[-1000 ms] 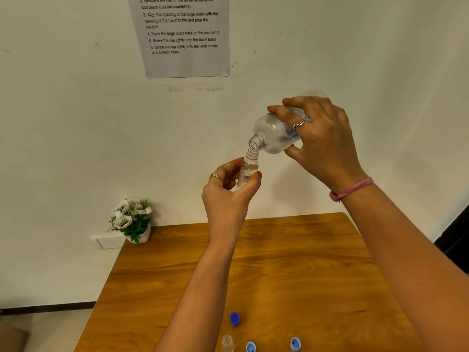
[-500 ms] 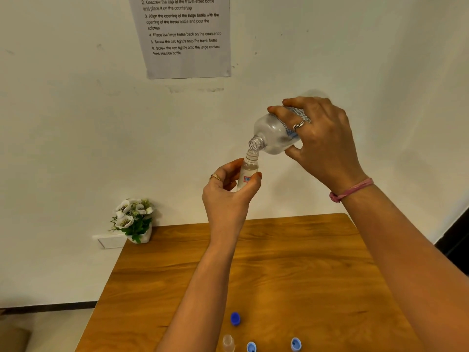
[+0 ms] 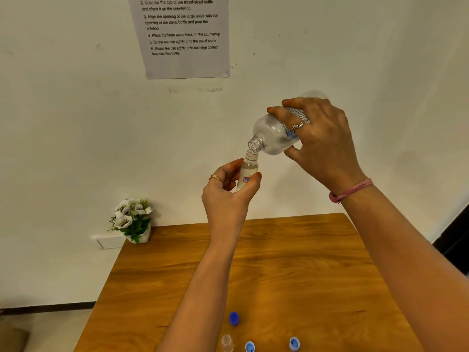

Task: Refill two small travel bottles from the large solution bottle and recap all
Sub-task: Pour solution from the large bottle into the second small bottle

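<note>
High above the table, my left hand [image 3: 228,194] grips a small clear travel bottle [image 3: 247,171] upright, its open neck pointing up. My right hand [image 3: 322,143] holds the large clear solution bottle [image 3: 275,133] tipped down to the left, its open mouth just over the small bottle's neck. A second small travel bottle [image 3: 226,342] stands uncapped on the wooden table [image 3: 291,262] at the bottom edge. A dark blue cap [image 3: 234,318] and two light blue caps [image 3: 250,346] [image 3: 294,343] lie near it.
A small white pot of artificial flowers [image 3: 133,219] sits at the table's far left corner against the wall. A printed instruction sheet [image 3: 185,36] hangs on the wall above. A dark doorway edge [image 3: 454,240] shows at the right.
Both hands and the bottles hold the same pouring pose; only the view shifts very slightly.
</note>
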Tool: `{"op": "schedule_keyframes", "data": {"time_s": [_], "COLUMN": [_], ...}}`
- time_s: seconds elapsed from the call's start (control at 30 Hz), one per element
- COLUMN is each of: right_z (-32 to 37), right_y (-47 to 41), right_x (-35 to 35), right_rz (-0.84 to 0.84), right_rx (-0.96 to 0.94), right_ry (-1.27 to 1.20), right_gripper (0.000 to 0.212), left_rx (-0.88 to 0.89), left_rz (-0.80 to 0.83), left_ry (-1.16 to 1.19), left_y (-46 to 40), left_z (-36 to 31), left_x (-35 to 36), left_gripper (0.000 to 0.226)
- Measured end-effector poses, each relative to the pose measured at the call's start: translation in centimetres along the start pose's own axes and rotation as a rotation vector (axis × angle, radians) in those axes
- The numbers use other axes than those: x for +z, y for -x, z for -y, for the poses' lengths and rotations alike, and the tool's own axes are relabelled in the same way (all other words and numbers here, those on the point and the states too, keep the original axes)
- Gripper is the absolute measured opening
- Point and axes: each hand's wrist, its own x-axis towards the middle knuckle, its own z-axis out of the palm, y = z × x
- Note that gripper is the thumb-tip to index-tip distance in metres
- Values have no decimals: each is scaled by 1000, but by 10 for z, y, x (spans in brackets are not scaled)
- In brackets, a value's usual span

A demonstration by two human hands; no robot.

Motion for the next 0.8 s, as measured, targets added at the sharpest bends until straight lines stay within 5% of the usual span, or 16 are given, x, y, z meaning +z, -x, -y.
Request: {"op": "schedule_keyframes", "data": {"time_s": [0.8], "right_z": [-7], "right_y": [3], "right_x": [-2], "right_rz": [5], "right_rx": [-10], "right_ry": [-6], "right_gripper": [60], "left_rx": [-8], "left_rz": [16], "left_ry": [15], "left_y": [4], "left_z": [-1], "left_x": [4], "left_gripper": [35]}}
